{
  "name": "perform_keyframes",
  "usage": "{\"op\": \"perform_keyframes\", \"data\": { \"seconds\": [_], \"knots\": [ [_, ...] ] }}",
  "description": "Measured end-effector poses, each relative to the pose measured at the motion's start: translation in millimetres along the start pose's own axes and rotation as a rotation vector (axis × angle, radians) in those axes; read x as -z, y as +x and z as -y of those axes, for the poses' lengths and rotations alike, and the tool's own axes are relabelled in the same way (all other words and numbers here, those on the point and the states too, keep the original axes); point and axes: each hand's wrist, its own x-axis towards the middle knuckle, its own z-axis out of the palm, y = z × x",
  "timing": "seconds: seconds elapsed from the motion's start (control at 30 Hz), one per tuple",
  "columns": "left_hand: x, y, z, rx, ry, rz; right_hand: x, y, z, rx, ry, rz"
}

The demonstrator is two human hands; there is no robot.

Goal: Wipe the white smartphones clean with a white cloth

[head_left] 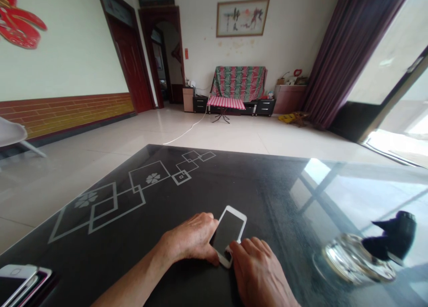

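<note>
A smartphone (230, 227) with a white frame and dark screen is low over the black table, in front of me. My left hand (194, 238) grips it along its left side, thumb near the bottom corner. My right hand (256, 267) is closed, its fingers curled at the phone's lower right edge. A small whitish bit (228, 249) shows at my right fingertips over the screen; its kind cannot be made out.
More phones (20, 276) lie stacked at the table's near left. A clear glass ashtray (347, 258) with a blurred black object (394, 235) on it sits at right. The glossy black table (214, 186) ends before a tiled floor (247, 135).
</note>
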Motion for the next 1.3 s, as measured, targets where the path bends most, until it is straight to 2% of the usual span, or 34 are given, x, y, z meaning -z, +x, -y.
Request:
{"op": "perform_keyframes", "data": {
  "seconds": [0.13, 0.47, 0.6, 0.9, 1.03, 1.13, 1.23, 1.3],
  "knots": [
    [-0.4, 0, 1, -0.01, 0.001, 0.006, 1, 4, -3, -0.014, -0.002, 0.029],
    [1.3, 1, 2, -0.044, -0.022, -0.001, 6, 40, -40, -0.107, -0.129, 0.081],
    [0.9, 1, 3, -0.04, -0.021, 0.008, 6, 30, -37, -0.097, -0.089, 0.074],
    [-0.4, 4, 4, -0.05, 0.045, 0.028, -1, -9, -4, 0.052, 0.085, 0.041],
    [-0.1, 5, 4, -0.068, 0.057, 0.019, 7, -15, 1, 0.133, 0.21, 0.074],
    [1.8, 4, 4, -0.083, 0.023, 0.038, 20, -4, -13, 0.123, 0.269, 0.042],
    [3.0, 2, 4, -0.074, 0.018, 0.043, 27, 18, -39, 0.019, 0.154, -0.134],
    [1.7, 0, 2, -0.045, 0.022, 0.035, 24, 32, -55, -0.012, 0.088, -0.183]
  ]
}}
